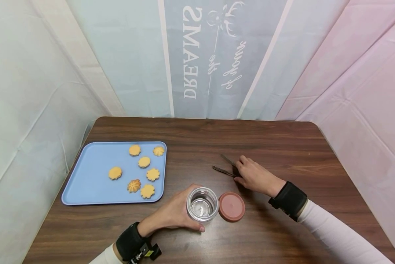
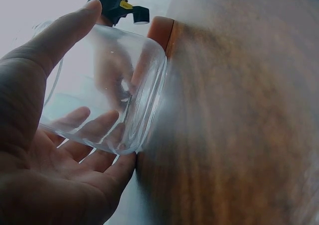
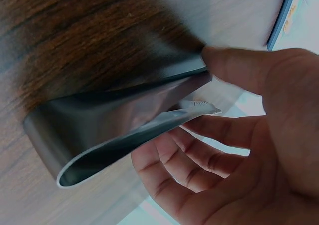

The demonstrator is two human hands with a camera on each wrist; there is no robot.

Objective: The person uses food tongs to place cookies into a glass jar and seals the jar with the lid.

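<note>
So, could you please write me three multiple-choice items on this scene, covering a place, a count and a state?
1. Where does the round pink lid lie?
A. on the light blue tray
B. on the wooden table beside the clear glass jar
C. on top of the jar

2. How many flower-shaped orange biscuits are on the tray?
A. four
B. seven
C. ten

3. What is the left hand doing?
A. gripping the jar
B. lying flat on the tray
C. holding the lid

Answers: 1 B, the lid rests on the table, at the jar's right; 2 B, seven can be counted; 3 A, its fingers wrap the jar, while the right hand grips the metal tongs.
</note>
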